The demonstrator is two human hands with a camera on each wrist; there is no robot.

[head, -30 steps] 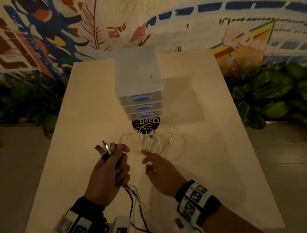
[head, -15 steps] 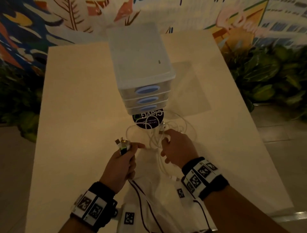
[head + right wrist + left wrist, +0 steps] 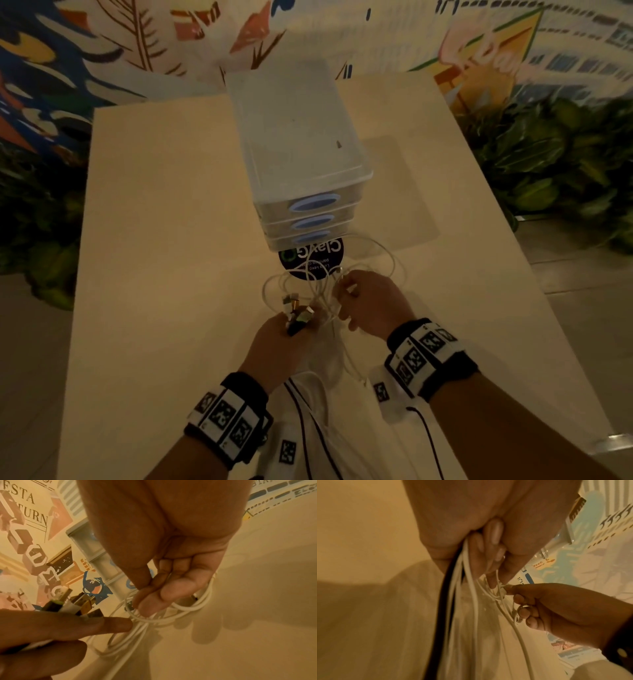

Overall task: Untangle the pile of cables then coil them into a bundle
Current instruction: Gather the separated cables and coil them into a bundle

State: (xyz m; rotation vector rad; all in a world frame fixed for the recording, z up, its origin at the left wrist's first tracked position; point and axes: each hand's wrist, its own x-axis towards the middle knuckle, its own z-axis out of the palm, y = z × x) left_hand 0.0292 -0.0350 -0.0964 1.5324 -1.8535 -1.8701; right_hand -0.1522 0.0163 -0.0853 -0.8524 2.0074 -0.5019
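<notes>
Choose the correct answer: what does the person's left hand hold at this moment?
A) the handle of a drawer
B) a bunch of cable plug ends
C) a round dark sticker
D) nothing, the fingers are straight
B: the left hand grips a bunch of cable plug ends, which stick out above its fingers, as the right wrist view also shows, while the cables hang down below the fist.
</notes>
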